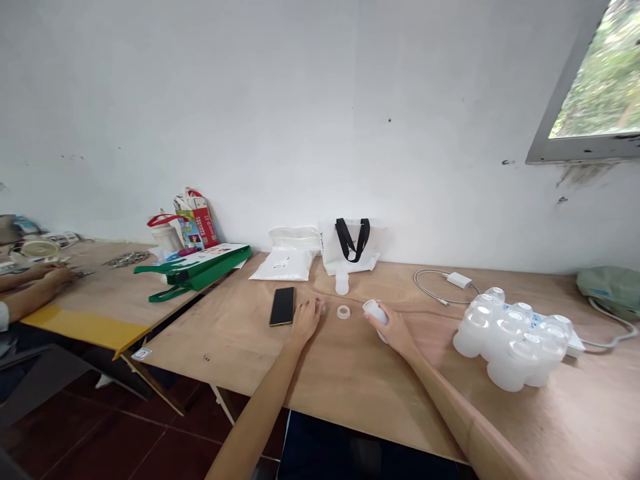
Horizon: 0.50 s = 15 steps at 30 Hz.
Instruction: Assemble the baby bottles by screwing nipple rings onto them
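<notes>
A plywood table (pixel 320 373) runs across the middle and right of the frame against a white painted wall (pixel 320 113), with one window (pixel 595 80) at the upper right and dark red floor tiles (pixel 115 440) at the lower left. A second wooden table (pixel 100 300) with a yellow edge sits to the left, where a co-worker's two hands (pixel 50 277) rest at the frame's left edge. The person's right hand (pixel 393 330) is clamped around one white plastic bottle (pixel 375 312), which lies tilted just above the tabletop. The left hand (pixel 306 320) has its fingers bunched beside one small clear cap (pixel 323 309); whether they grip it, I cannot tell. Between the hands lies one white ring (pixel 343 312), and just beyond it stands one translucent bottle (pixel 342 280). One black smartphone (pixel 283 307) lies left of the left hand. At the right, roughly nine translucent bottles (pixel 510 340) stand clustered, though the exact count is hard to tell. Along the wall are one white bag (pixel 350 243) with black handles and one white packet (pixel 283 263).
</notes>
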### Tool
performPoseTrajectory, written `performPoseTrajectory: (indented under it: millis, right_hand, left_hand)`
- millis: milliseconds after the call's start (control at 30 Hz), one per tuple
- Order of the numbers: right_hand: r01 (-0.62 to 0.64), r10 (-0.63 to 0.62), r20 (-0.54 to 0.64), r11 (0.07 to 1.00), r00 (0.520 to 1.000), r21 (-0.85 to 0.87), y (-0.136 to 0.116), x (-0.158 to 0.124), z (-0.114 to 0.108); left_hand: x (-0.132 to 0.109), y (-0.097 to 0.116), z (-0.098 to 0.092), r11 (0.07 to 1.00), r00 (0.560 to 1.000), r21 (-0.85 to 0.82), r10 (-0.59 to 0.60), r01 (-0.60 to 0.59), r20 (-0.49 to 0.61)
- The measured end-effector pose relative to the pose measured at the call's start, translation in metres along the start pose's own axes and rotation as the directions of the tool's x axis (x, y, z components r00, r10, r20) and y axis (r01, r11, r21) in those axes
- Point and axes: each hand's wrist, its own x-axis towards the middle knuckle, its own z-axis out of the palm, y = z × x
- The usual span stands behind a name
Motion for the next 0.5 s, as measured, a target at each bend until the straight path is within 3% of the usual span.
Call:
performPoseTrajectory:
  millis: [267, 500]
  right_hand:
    - [-0.015, 0.015, 0.004, 1.000, 1.000, -0.006, -0.002, 0.000, -0.001]
    - [-0.027, 0.028, 0.031, 1.000, 0.999, -0.011, -0.002, 0.000, -0.002]
  left_hand:
    - [0.000, -0.006, 0.003, 0.995, 0.996, 0.087, 0.039, -0.046, 0.085]
    - [0.002, -0.011, 0.006, 0.993, 0.997, 0.105, 0.047, -0.053, 0.058]
